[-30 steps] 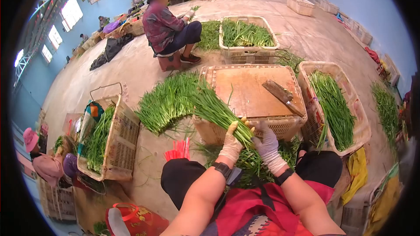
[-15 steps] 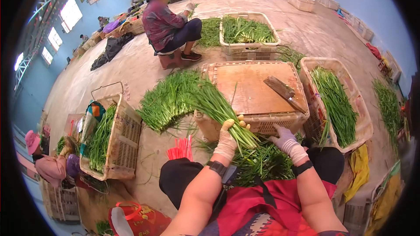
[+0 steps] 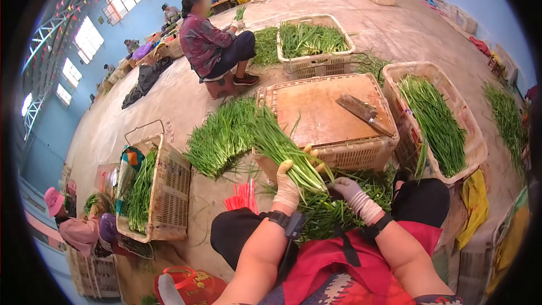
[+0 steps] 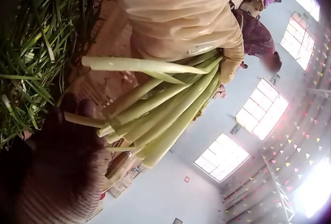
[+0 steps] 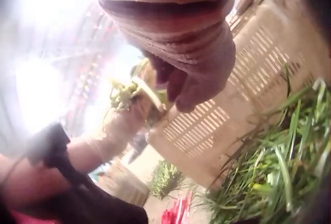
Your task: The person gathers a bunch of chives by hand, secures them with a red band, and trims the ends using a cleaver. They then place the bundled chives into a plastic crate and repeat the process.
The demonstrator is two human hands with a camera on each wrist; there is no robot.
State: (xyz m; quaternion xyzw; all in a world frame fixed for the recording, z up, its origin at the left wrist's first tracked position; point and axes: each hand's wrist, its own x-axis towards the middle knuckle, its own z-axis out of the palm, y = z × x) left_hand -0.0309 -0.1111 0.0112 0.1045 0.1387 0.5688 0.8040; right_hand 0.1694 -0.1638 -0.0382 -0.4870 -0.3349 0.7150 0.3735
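Note:
My left hand [image 3: 287,183], in a pale glove, grips a bunch of chives [image 3: 282,147] above the near edge of a crate. The leaves point away to the upper left, and the pale stem ends [image 4: 155,125] stick out below the fist. At those ends is my gloved right hand [image 3: 351,191], its fingers curled in the right wrist view, pinching a stray chive stalk [image 5: 147,92] that stands out from the bunch. Under both hands lies a heap of loose green leaves [image 3: 339,209]. The upturned crate bears a wooden board [image 3: 316,104] with a knife [image 3: 361,114] on it.
A crate of chives [image 3: 432,121] stands on the right, another [image 3: 152,186] on the left. Beside the board lies a chive pile [image 3: 223,135] on the floor, with red strips [image 3: 241,196] nearer me. A seated person [image 3: 212,45] works across from me, by a filled crate [image 3: 313,51].
My right hand drew away from the bunch to the right, then came back to its stem ends with fingers curled. The left hand keeps its grip, and the bunch has shifted slightly left.

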